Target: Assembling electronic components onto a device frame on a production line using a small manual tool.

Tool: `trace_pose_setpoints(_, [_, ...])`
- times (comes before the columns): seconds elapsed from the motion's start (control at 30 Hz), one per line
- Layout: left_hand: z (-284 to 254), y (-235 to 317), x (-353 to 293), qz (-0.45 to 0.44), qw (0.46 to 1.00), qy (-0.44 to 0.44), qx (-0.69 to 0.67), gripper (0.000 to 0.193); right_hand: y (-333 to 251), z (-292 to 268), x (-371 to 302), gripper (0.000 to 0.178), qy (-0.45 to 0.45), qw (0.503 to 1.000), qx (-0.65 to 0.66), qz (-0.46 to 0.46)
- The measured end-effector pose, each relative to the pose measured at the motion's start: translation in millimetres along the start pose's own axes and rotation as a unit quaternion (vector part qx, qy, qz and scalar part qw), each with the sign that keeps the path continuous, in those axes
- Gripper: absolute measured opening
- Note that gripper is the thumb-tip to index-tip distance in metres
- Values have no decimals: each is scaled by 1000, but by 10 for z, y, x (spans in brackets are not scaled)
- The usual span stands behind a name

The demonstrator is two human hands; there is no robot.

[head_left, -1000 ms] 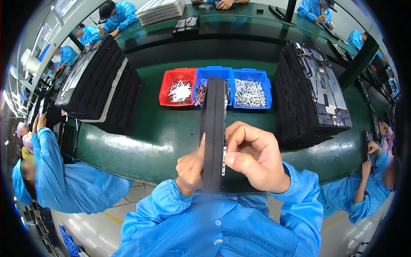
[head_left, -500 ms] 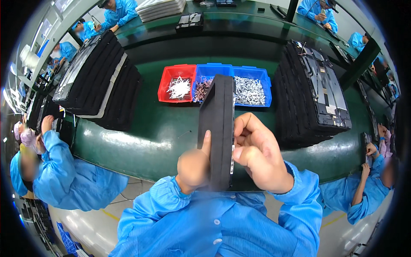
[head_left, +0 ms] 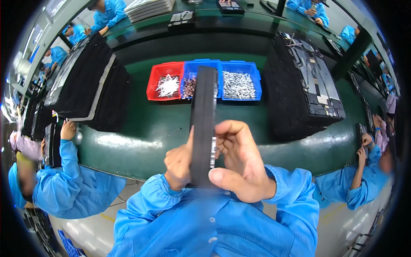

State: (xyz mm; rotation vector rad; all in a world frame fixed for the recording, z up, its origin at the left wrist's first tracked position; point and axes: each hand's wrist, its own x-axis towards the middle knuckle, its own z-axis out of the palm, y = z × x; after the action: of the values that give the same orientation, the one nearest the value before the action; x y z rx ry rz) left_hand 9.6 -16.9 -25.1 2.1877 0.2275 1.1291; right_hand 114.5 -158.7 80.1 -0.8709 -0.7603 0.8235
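Note:
In front of me a black foam-covered slab [head_left: 202, 124] stands on edge, tilted so that its narrow side faces up. Small white and silver parts show along its right edge. My left hand [head_left: 179, 165] grips the slab from the left, some of its fingers hidden behind it. On the right side, my right hand [head_left: 239, 165] has its thumb against the lower part of the edge and its curled index finger higher up. The slab's far face is out of sight, and whether a small part sits between the right fingers is not visible.
Beyond the slab are a red bin [head_left: 152, 88] of white sticks, a blue bin [head_left: 190, 64] of copper-coloured pieces and another blue bin [head_left: 258, 85] of silver screw-like pieces. Tall stacks of black panels stand left [head_left: 77, 85] and right [head_left: 299, 85] on the green table [head_left: 128, 150]. Co-workers sit either side.
The slab has turned more upright and shifted left. My right hand has gone from a pinch at the edge to a wider spread, thumb lower. My left index finger has come down.

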Motion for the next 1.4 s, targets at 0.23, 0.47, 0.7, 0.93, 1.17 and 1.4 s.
trace_pose_setpoints(0.23, [-384, 598, 574, -226, 904, 171, -321, 44, -693, -670, -46, 71, 47, 817, -543, -189])
trace_pose_setpoints(0.47, [60, 951, 1601, -299, 783, -102, -537, 48, -1123, -800, -253, 54, 299, 915, -248, -111])
trace_pose_setpoints(0.7, [1053, 1213, 1704, -79, 913, -143, -373, 53, -1924, -1624, -133, 41, 330, 907, -252, -65])
trace_pose_setpoints(0.93, [1405, 1131, 1841, -41, 965, -139, -220, 67, -2000, -2210, 1, 42, 371, 875, -308, -29])
trace_pose_setpoints(1.17, [737, 689, 1025, -12, 975, -190, -115, 59, -1857, -2716, -551, 41, 329, 941, -83, -11])
trace_pose_setpoints(1.4, [-134, -351, 232, -62, 970, -111, 207, 28, -1233, -3839, -1012, 31, 326, 943, -9, -70])
